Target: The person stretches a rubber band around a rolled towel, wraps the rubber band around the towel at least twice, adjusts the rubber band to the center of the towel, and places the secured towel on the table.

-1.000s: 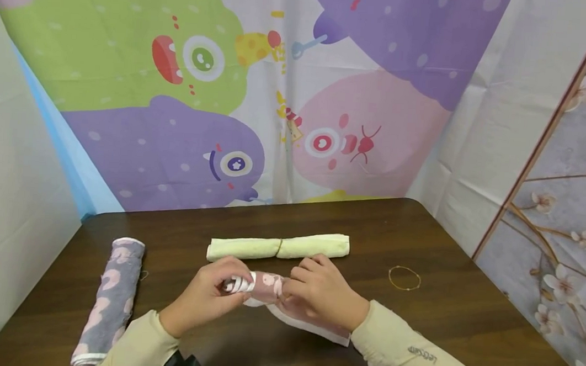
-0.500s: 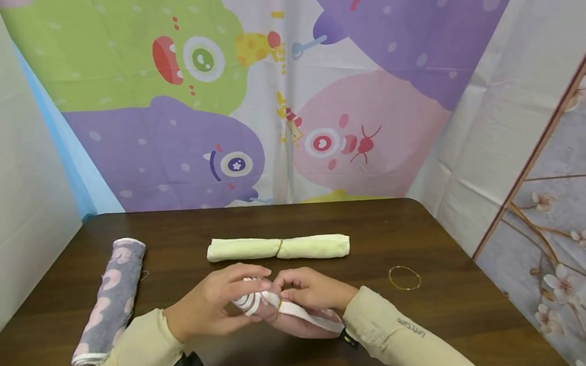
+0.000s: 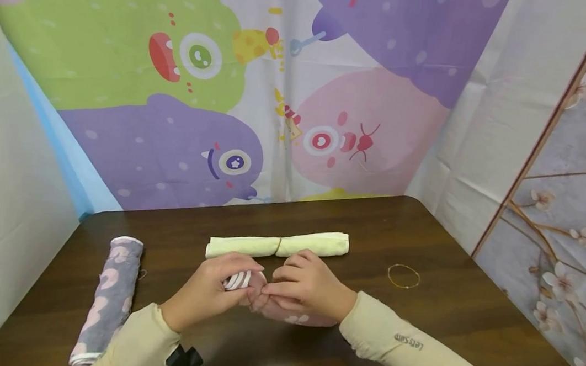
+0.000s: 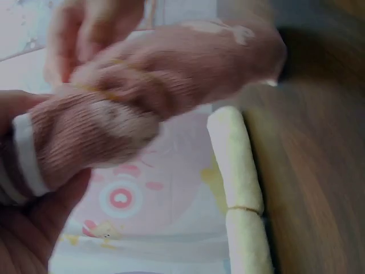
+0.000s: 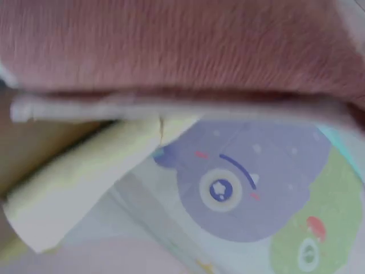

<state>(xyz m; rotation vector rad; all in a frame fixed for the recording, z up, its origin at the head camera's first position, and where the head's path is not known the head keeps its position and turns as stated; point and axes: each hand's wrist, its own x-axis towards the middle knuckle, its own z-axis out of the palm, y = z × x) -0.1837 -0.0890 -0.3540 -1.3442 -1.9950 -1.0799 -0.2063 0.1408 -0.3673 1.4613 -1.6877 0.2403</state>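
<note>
A rolled pink towel (image 3: 298,317) with white edging is held up over the table, its coiled end toward the left. My left hand (image 3: 207,292) grips that end between thumb and fingers. A thin yellow rubber band (image 4: 100,92) crosses the roll in the left wrist view and cinches the fabric into folds. My right hand (image 3: 312,286) has curled fingers at the roll's middle, its fingertips pinching at the band. The towel's underside and its white edge (image 5: 188,107) cover the upper part of the right wrist view.
Behind the hands lies a pale yellow rolled towel (image 3: 314,245) tied with a band. A grey and pink rolled towel (image 3: 110,295) lies at the left, with a thin loop beside it. Another rubber band (image 3: 404,276) rests on the brown table (image 3: 445,318) at the right.
The pink towel has been turned in the hands, so its white edge no longer faces up. My right hand has moved from over the roll to the band and back to its middle.
</note>
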